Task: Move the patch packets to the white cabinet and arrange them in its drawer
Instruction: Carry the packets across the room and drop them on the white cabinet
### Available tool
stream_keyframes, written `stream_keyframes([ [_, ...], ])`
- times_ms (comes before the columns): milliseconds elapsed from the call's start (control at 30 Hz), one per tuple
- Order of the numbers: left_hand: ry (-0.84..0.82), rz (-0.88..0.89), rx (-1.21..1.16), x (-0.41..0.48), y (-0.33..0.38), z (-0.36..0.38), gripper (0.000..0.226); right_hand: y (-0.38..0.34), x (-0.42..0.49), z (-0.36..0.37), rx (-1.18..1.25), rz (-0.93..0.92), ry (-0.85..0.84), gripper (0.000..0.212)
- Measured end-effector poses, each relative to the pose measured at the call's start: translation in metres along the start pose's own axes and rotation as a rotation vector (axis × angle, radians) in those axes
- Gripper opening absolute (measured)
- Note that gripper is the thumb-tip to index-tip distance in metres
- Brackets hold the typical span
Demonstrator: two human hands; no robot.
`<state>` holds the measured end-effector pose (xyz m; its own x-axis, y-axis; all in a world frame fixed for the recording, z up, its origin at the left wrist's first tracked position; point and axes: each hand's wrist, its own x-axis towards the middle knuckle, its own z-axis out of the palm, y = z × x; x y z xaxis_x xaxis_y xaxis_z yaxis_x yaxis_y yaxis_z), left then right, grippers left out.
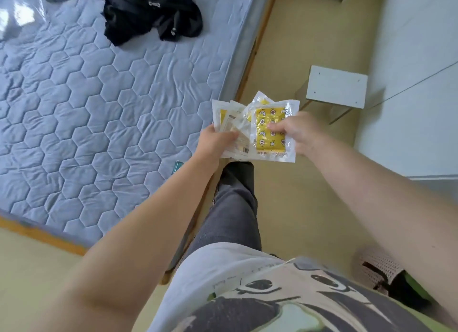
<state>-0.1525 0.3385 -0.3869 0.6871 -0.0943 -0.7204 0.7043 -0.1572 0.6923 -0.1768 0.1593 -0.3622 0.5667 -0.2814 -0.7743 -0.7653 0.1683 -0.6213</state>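
Closest to the camera is the shirt [272,294], pale with a dark cartoon print. Below it one leg [235,207] in grey trousers stands on the floor [297,195].

Both hands hold the packets [270,130] in the air in front of the body, above the floor and just beside the edge of the bed. They are fanned out and overlap each other. The front one is clear plastic over a yellow sheet with small star and moon drawings. The ones behind show white and a little yellow; there are perhaps four, but I cannot count them surely.

The left hand [215,140] holds the left side of the fan with its thumb pressed flat on top. Its other fingers are under the packets and hidden. The right hand [297,133] pinches the front packet with the thumb on the yellow face and the other fingers behind it, out of view.

On the left, the bed [99,108] has a blue-grey quilted cover with a hexagon pattern. Black clothes [153,11] lie crumpled at its far end. A small green box [179,165] sits near its close edge, partly behind the left forearm. To the right of the packets, white furniture [337,86] stands on the floor on thin legs.
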Motion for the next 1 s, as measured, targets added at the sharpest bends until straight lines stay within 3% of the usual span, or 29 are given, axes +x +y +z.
stream_keyframes([
  [167, 0.001, 0.033, 0.013, 0.077, 0.105, 0.028, 0.021, -0.099, 0.069, -0.025, 0.011, -0.012, 0.028, 0.022],
  [367, -0.032, 0.052, 0.086, 0.17, 0.243, 0.07, 0.019, -0.229, 0.154, -0.059, 0.081, -0.009, 0.063, 0.027],
  [467, -0.053, 0.063, 0.133, 0.209, 0.3, 0.101, 0.018, -0.28, 0.19, -0.077, 0.173, 0.005, 0.048, 0.015],
  [833, -0.12, 0.09, 0.265, 0.39, 0.488, 0.259, 0.023, -0.466, 0.382, -0.194, 0.407, 0.07, 0.001, 0.014],
  [1000, -0.128, 0.026, 0.141, 0.464, 0.574, 0.334, 0.023, -0.564, 0.463, -0.256, 0.398, 0.076, -0.018, 0.019],
])
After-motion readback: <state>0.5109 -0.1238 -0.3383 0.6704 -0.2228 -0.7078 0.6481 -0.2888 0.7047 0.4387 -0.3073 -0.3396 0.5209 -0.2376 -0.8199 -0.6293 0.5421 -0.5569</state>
